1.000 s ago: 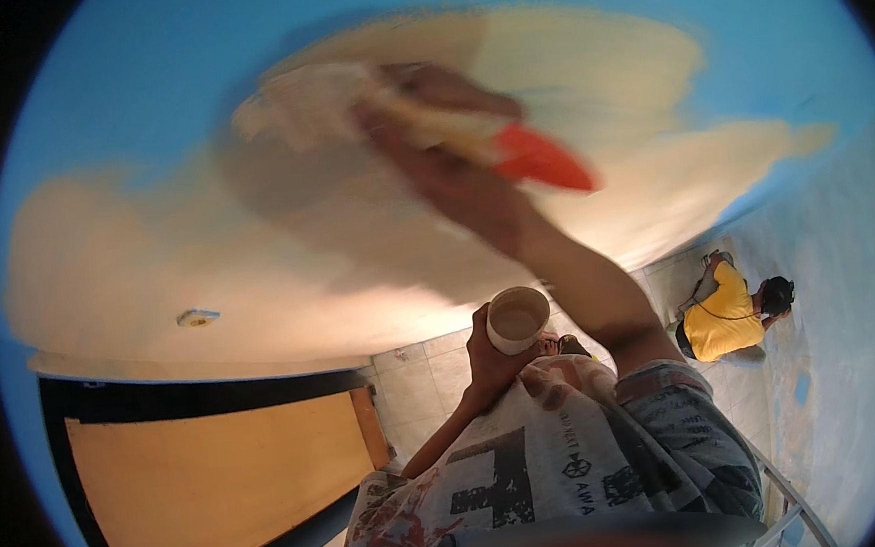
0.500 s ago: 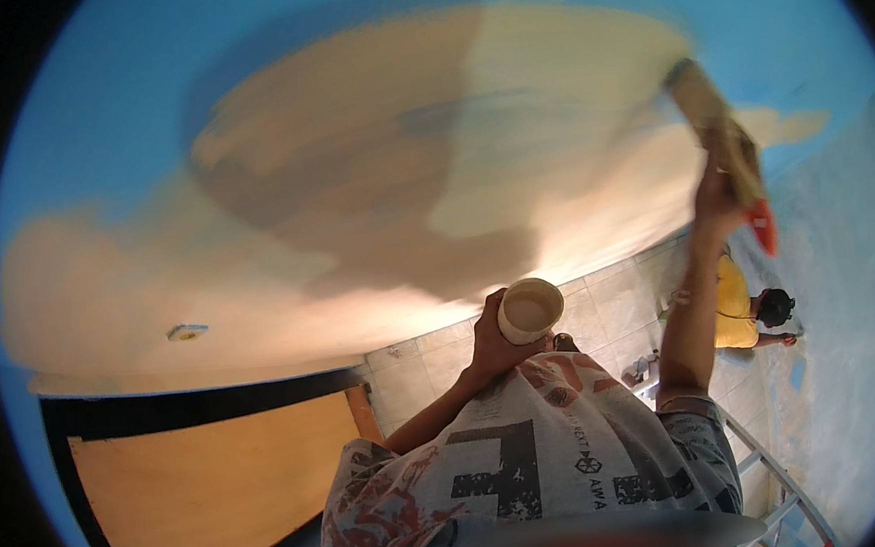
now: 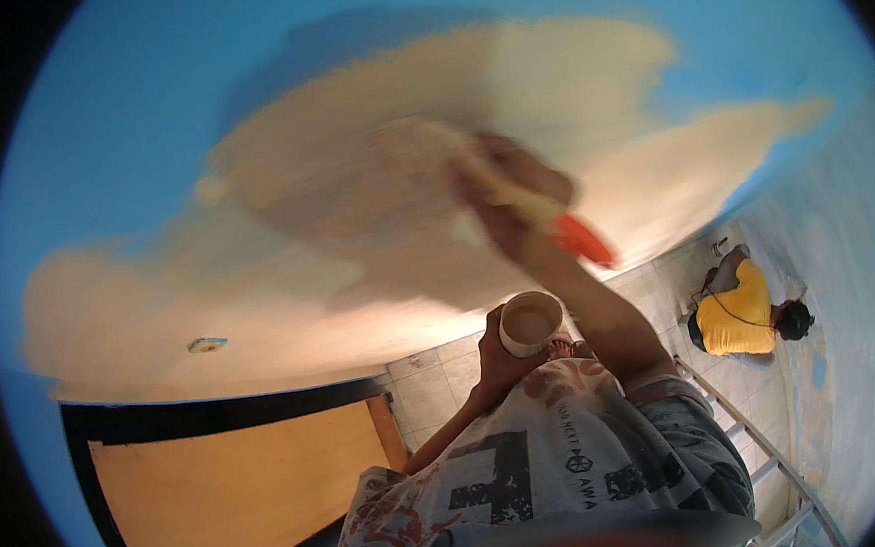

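My right hand [image 3: 507,184] grips a paintbrush with a red handle end [image 3: 581,240], blurred by motion. Its pale head reaches up to a cream cloud shape [image 3: 606,83] painted on the blue wall [image 3: 128,122], under a broad shadow; whether the bristles touch is unclear. Below, my left hand [image 3: 496,355] is wrapped round a white cup [image 3: 531,323] of pale milky liquid, held in front of my paint-stained shirt [image 3: 510,470].
A person in a yellow top [image 3: 735,310] crouches at the lower right beside a pale wall [image 3: 846,319]. A metal ladder [image 3: 765,464] stands near my right side. An orange door panel [image 3: 240,476] in a dark frame is at lower left, beside floor tiles [image 3: 429,384].
The brush in my right hand swung far to the right half a second ago and is now back left near the middle. The cup stays in my left hand. The crouching person has shifted slightly.
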{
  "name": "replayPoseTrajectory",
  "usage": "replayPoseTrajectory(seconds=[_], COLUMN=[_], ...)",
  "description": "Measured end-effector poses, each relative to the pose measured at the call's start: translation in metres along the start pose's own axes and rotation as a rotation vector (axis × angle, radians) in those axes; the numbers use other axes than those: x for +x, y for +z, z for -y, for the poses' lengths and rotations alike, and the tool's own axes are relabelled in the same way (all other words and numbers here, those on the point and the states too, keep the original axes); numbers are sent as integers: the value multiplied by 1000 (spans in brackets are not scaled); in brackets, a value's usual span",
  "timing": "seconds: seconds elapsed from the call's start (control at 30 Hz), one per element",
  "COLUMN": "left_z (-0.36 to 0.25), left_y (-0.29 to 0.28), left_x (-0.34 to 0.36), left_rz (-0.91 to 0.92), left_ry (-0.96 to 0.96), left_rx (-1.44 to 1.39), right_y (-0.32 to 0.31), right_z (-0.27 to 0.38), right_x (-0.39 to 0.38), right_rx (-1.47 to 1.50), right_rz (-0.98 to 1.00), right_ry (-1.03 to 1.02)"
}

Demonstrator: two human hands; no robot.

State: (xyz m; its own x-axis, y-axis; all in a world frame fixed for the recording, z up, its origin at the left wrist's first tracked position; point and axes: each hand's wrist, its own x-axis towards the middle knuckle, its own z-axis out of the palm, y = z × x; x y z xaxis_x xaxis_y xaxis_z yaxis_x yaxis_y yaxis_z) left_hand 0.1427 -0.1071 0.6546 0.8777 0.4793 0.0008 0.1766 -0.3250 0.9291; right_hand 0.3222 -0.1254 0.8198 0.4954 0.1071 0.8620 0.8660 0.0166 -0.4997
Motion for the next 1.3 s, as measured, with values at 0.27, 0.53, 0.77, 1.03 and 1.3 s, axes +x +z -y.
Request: replayPoseTrajectory(seconds=[0.27, 0.53, 0.77, 1.03, 1.3], left_z=[15, 15, 26, 14, 22], left_y=[3, 4, 3, -10, -20], left_x=[-3, 0, -1, -5, 0], left_rz=[-29, -20, 111, -101, -125], left_ry=[-12, 11, -66, -40, -28], left_rx=[-73, 15, -3, 10, -45], right_y=[-169, -42, 30, -76, -53], right_z=[-107, -25, 45, -37, 5], right_x=[-23, -20, 0, -26, -15], right_rx=[-475, 246, 133, -71, -142], right_rz=[-455, -152, -33, -241, -218], right_ry=[282, 738, -110, 409, 354])
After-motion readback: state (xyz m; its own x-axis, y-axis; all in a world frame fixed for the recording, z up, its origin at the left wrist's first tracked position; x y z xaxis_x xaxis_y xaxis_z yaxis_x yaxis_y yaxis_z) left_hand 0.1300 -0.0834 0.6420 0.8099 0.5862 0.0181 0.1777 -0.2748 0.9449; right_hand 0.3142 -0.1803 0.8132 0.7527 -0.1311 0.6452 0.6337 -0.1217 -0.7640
